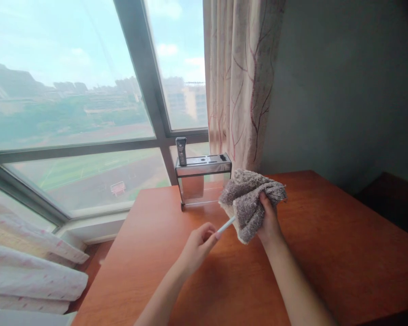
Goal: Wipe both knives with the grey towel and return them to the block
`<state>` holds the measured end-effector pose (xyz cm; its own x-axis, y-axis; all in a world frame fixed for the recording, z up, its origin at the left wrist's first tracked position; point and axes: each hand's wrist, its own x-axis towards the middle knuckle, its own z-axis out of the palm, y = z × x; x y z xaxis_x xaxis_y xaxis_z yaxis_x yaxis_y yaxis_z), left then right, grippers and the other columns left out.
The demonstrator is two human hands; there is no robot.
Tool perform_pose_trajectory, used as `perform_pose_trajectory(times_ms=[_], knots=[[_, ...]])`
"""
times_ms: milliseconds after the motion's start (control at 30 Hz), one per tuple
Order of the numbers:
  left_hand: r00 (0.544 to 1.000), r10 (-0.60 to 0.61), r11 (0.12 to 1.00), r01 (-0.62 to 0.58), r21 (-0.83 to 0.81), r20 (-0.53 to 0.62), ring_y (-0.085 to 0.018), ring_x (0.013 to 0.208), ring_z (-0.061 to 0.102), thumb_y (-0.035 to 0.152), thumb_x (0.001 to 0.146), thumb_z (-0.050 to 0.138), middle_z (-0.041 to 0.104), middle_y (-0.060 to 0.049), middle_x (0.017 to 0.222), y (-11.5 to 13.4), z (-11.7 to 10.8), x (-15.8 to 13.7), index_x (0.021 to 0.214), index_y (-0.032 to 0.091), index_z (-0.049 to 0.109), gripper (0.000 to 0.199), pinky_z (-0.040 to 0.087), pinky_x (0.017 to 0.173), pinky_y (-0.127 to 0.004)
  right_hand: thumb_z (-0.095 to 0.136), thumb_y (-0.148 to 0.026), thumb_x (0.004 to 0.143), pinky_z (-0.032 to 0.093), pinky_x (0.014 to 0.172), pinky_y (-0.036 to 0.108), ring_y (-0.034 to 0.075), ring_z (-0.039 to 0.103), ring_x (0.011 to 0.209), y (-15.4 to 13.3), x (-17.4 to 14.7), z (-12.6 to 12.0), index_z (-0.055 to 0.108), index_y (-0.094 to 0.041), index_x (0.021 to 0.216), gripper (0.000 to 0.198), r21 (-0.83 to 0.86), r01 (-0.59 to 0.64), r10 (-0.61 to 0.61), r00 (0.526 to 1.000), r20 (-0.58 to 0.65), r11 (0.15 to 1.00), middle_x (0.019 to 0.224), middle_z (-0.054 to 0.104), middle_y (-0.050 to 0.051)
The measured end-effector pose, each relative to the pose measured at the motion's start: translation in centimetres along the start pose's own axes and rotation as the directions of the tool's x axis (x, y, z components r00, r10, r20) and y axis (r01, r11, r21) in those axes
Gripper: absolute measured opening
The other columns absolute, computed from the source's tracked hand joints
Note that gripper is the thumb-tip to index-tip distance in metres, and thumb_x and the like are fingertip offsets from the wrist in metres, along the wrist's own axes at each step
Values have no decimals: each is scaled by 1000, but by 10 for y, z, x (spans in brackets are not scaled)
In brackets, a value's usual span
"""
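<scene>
My right hand grips a grey fluffy cloth, bunched up above the wooden table. My left hand pinches the end of a thin white stick-like handle; its far end goes into the cloth and is hidden there. Behind the cloth, near the table's far edge, stands a clear holder with a metal top, and a dark handle sticks up from its left slot.
A large window runs behind the table. A patterned curtain hangs at the right of the window, next to a grey wall. White patterned bedding lies at the lower left. A dark piece of furniture stands at the right.
</scene>
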<state>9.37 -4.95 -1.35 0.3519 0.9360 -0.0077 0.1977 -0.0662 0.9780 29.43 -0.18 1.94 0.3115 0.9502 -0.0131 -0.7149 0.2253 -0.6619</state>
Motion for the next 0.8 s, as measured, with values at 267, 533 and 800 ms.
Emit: perform_pose_trajectory(times_ms=[267, 533, 800], knots=[[973, 212, 892, -154, 424, -93, -11, 59, 40, 37, 90, 51, 45, 3, 63, 8, 0, -4, 74, 18, 54, 25, 29, 56, -22, 70, -50, 74, 55, 81, 33, 19, 67, 91, -5, 7, -8, 66, -25, 104, 39, 63, -45, 46, 999, -7, 997, 100, 72, -2], [971, 196, 886, -115, 448, -138, -13, 61, 44, 37, 90, 51, 51, 0, 64, 7, -6, -2, 75, 17, 60, 26, 31, 56, -23, 69, -48, 76, 54, 84, 34, 18, 68, 89, -13, 14, -14, 67, -27, 103, 34, 74, -20, 20, 1000, 4, 997, 97, 74, -2], [992, 94, 970, -72, 233, -88, -10, 54, 38, 46, 90, 48, 44, 3, 56, 3, -5, -4, 72, 16, 57, 37, 27, 50, -23, 70, -59, 69, 57, 84, 38, 20, 68, 90, -11, 18, -24, 67, -29, 103, 45, 59, -65, 63, 998, 31, 996, 101, 74, -2]])
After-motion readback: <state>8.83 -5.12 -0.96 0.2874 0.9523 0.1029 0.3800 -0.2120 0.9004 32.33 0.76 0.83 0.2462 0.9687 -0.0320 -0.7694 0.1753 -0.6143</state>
